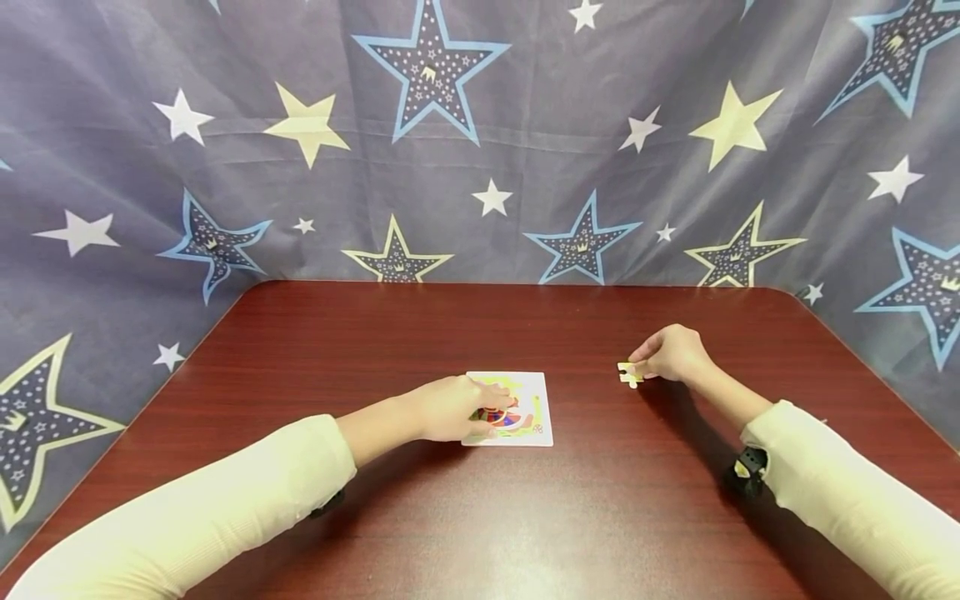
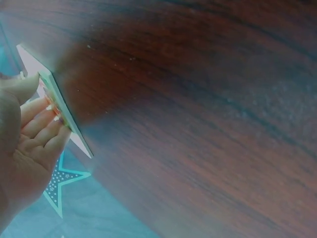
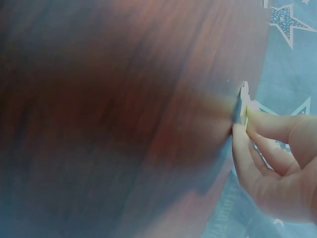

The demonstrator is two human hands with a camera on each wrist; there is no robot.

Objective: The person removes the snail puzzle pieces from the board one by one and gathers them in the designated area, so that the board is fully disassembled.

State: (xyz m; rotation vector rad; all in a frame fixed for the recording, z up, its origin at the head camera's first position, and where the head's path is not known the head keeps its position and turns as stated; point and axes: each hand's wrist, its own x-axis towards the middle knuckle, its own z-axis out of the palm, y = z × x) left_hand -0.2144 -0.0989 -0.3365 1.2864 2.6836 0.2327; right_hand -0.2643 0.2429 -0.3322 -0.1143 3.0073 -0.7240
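Observation:
A flat white-bordered puzzle board (image 1: 545,427) with a bright red, yellow and blue picture lies on the table. My left hand (image 1: 450,408) reaches over its left side and hides part of the picture. In the left wrist view the fingers (image 2: 42,124) rest on the board's face, and the thumb lies near its edge. To the right of the board, my right hand (image 1: 677,354) pinches a small yellow and white puzzle piece (image 1: 627,374) between thumb and fingers. The right wrist view shows this puzzle piece (image 3: 244,106) edge-on, at or just above the tabletop.
The dark red wooden table (image 1: 480,517) has rounded far corners. A grey curtain (image 1: 495,100) with star prints hangs behind it and along both sides. A dark wrist device (image 1: 747,468) shows under the right sleeve cuff.

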